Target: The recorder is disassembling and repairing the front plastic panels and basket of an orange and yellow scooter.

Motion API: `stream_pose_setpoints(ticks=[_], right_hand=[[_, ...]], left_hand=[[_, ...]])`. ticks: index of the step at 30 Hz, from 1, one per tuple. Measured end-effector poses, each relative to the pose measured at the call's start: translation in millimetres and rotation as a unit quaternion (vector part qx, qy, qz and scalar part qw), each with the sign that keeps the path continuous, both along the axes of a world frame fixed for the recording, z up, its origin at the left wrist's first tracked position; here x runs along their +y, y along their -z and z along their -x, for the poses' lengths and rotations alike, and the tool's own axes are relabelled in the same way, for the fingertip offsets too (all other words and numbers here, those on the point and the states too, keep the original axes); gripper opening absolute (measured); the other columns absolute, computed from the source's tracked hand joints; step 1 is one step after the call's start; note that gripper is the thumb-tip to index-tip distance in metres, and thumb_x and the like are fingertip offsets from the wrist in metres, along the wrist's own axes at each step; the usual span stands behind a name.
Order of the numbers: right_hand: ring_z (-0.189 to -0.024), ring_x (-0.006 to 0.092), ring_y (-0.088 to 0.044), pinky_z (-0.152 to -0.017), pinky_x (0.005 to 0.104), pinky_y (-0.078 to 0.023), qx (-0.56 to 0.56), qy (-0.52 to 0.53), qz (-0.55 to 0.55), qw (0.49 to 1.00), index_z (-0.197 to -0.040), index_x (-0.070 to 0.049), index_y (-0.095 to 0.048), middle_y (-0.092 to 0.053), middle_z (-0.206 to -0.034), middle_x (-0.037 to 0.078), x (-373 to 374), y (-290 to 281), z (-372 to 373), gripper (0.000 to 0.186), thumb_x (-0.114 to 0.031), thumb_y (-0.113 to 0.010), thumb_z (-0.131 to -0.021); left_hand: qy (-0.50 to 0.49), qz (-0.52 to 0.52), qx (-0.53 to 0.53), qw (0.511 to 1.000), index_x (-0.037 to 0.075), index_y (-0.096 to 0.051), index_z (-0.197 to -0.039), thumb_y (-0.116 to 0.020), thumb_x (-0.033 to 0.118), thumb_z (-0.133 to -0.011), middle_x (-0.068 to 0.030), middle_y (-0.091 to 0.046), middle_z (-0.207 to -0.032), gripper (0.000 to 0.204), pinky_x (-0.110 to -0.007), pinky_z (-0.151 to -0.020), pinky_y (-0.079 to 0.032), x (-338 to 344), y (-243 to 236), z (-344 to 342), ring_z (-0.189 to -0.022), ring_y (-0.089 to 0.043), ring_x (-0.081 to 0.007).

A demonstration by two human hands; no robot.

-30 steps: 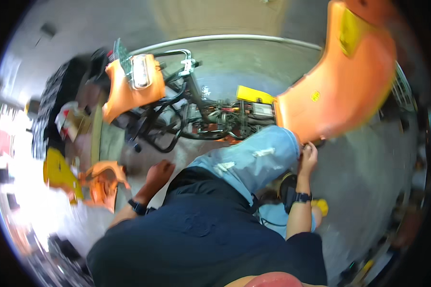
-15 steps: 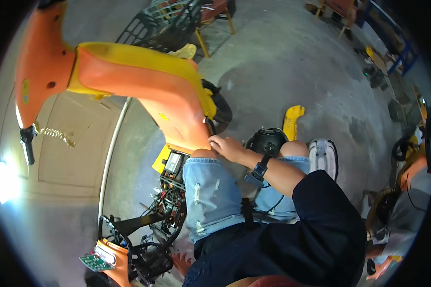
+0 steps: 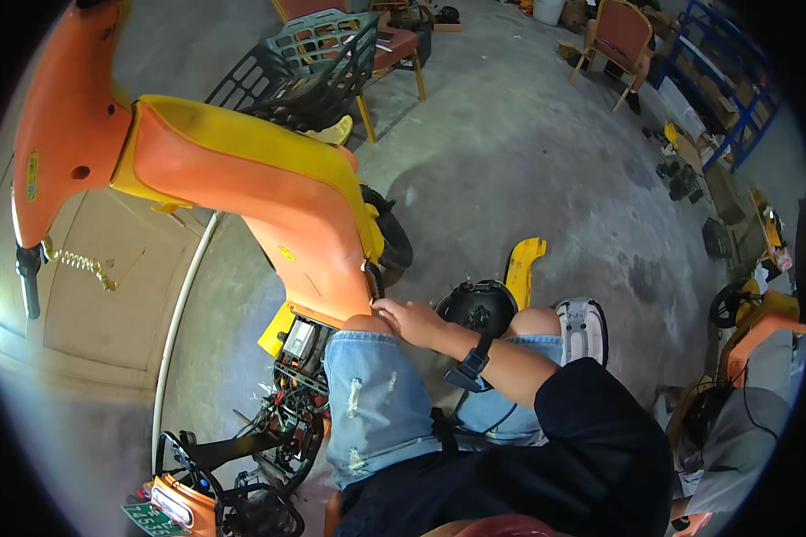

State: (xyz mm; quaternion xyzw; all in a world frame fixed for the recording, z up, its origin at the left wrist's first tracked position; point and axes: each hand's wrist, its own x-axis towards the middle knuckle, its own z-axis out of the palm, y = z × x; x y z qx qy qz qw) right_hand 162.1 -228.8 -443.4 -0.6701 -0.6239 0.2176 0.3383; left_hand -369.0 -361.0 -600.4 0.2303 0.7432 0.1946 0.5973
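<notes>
Right hand (image 3: 412, 323) is nearest: fingers are curled at orange curved plastic scooter shell (image 3: 306, 246)'s lower edge; long axis runs up-left; grip can't be told.

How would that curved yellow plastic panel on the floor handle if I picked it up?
The curved yellow plastic panel looks thin and moulded, so probably light and fairly stiff. Its bent end may make it rock if pushed.

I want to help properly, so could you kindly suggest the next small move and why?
Perhaps feel along the orange panel with the right hand: its fingers are by the lower corner, which the knee seems to partly hide.
</notes>
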Motion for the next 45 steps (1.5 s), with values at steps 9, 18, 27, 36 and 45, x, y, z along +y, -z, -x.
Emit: stream_pose_setpoints(ticks=[9,18,27,36,45], right_hand=[[-0.086,0.0292,-0.072,-0.075,0.0396,-0.057,0.069,0.118,-0.058,0.989,-0.120,-0.004,-0.060,-0.073,-0.105,0.016,-22,-39,-31,0.019,-0.010,-0.052,-0.103],[-0.084,0.0320,-0.072,-0.072,0.0400,-0.056,0.063,0.353,-0.161,0.920,-0.115,-0.007,-0.064,-0.075,-0.092,0.011,-88,-89,-114,0.017,-0.008,-0.056,-0.100],[-0.066,0.0144,-0.065,-0.065,0.0279,-0.053,0.031,0.478,-0.154,0.864,-0.121,-0.008,-0.067,-0.074,-0.089,0.008,-150,-105,-137,0.020,-0.013,-0.053,-0.106],[-0.066,0.0161,-0.065,-0.059,0.0285,-0.050,0.038,0.479,0.046,0.876,-0.118,-0.007,-0.067,-0.069,-0.086,0.008,-166,-90,-168,0.021,-0.001,-0.057,-0.102],[-0.076,0.0288,-0.069,-0.067,0.0357,-0.055,0.061,0.438,0.095,0.892,-0.116,-0.004,-0.066,-0.067,-0.086,0.013,-144,-76,-185,0.026,0.008,-0.061,-0.093]], left_hand=[[0.416,-0.066,0.069,0.904,0.002,-0.066,-0.121,-0.050,0.025,-0.104,-0.0192,-0.069,-0.117,0.032,-0.044,-0.095,-0.049,127,-47,-103,-0.104,-0.065,-0.0353],[0.690,-0.542,0.073,0.473,0.001,-0.059,-0.129,-0.065,0.007,-0.087,-0.0210,-0.060,-0.127,0.043,-0.047,-0.105,-0.045,129,-195,-401,-0.122,-0.056,-0.0390],[0.990,0.087,-0.108,0.017,0.005,-0.075,-0.105,-0.071,0.019,-0.085,-0.0168,-0.076,-0.103,0.024,-0.044,-0.083,-0.057,57,41,-436,-0.098,-0.073,-0.0306],[0.861,0.486,-0.147,0.021,0.009,-0.069,-0.125,-0.088,0.020,-0.079,-0.0093,-0.076,-0.107,0.051,-0.042,-0.087,-0.056,7,95,-415,-0.098,-0.072,-0.0260],[0.908,0.330,-0.251,-0.066,0.005,-0.075,-0.109,-0.083,0.031,-0.078,-0.0122,-0.077,-0.098,0.041,-0.043,-0.077,-0.058,-76,79,-433,-0.087,-0.074,-0.0283]])
